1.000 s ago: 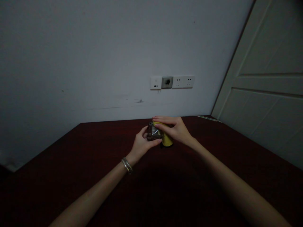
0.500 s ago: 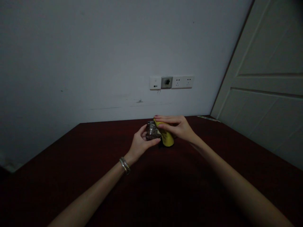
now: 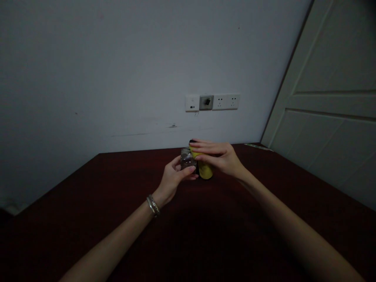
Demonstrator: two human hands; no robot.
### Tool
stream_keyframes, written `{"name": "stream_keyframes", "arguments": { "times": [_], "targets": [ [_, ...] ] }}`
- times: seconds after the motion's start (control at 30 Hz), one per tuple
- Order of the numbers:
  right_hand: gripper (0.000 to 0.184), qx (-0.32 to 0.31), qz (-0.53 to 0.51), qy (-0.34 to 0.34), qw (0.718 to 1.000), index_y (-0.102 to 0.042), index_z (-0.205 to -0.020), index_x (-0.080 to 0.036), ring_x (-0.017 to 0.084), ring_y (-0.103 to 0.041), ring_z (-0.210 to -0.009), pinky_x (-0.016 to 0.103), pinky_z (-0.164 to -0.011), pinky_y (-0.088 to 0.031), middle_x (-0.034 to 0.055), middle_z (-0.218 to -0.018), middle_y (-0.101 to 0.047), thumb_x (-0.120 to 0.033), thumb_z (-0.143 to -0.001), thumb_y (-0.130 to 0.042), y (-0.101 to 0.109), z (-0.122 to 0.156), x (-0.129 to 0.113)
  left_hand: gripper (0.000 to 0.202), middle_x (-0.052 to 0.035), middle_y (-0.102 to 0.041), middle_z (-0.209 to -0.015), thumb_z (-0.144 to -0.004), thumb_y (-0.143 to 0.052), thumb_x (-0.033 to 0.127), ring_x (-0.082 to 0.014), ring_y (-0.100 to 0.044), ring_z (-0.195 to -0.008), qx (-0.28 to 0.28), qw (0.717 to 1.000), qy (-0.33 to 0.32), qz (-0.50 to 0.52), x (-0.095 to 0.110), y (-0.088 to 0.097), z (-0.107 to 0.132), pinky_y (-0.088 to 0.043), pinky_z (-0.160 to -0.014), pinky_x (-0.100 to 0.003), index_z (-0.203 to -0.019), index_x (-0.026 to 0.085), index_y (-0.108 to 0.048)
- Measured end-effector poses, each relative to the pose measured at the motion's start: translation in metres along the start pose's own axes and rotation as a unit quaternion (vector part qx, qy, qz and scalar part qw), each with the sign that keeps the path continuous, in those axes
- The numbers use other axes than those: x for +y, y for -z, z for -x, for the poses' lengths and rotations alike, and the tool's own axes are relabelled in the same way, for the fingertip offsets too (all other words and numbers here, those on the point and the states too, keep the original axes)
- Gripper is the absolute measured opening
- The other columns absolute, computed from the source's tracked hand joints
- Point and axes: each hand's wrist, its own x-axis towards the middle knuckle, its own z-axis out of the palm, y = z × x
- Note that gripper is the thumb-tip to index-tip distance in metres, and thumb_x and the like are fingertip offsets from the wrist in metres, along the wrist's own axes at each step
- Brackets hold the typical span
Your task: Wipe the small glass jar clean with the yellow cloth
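Both my hands meet over the far middle of a dark red table (image 3: 88, 203). My left hand (image 3: 173, 178), with a silver bracelet on its wrist, is curled round a small shiny clear object (image 3: 187, 158); what it is I cannot make out in the dim light. My right hand (image 3: 219, 156) is closed on a yellow cloth (image 3: 205, 170) and presses it against that object's right side. Part of the object is hidden by the fingers and the cloth.
A pale wall rises behind the table, with a row of white sockets (image 3: 225, 101) and a grey switch (image 3: 206, 102). A white panelled door (image 3: 331, 105) stands at the right. A thin pale strip (image 3: 255, 146) lies at the table's far right corner.
Both hands with the object and cloth have lifted slightly and shifted a little left. The shiny object has turned in my left hand. The cloth now sits closer under my right fingers.
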Motion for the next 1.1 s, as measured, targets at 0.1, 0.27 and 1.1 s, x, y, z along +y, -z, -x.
{"name": "stream_keyframes", "arguments": {
  "times": [0.1,0.27,1.1],
  "targets": [
    [0.031,-0.042,-0.007,0.028,0.999,-0.067,-0.103,-0.035,0.022,-0.054,-0.121,0.049,-0.108,-0.037,-0.0035,-0.113,-0.068,-0.018,-0.078,-0.069,-0.001,0.0,0.0,0.045,-0.0086,-0.067,-0.096,-0.068,-0.077,0.028,-0.0151,-0.068,-0.066,0.009,1.0,0.021,0.008,0.002,0.001,-0.001,-0.058,-0.065,-0.028,-0.106,0.011,-0.059],
    [0.029,-0.002,0.0,-0.004,1.0,-0.068,-0.101,-0.035,0.02,-0.057,-0.117,0.046,-0.106,-0.04,-0.0029,-0.113,-0.068,-0.017,-0.078,-0.068,-0.001,0.001,0.007,0.049,-0.0097,-0.067,-0.099,-0.065,-0.079,0.025,-0.016,-0.069,-0.069,-0.003,1.0,0.023,0.0,0.001,0.001,0.0,-0.058,-0.065,-0.028,-0.108,0.012,-0.059],
    [0.031,-0.054,0.061,0.061,0.995,-0.067,-0.105,-0.03,0.021,-0.053,-0.122,0.046,-0.106,-0.041,0.0001,-0.113,-0.068,-0.015,-0.079,-0.066,-0.005,0.001,-0.006,0.063,-0.0085,-0.069,-0.104,-0.058,-0.082,0.019,-0.019,-0.066,-0.087,0.011,0.993,-0.054,-0.102,-0.003,0.008,-0.01,-0.055,-0.077,-0.031,-0.115,0.015,-0.057]
  ]
}}
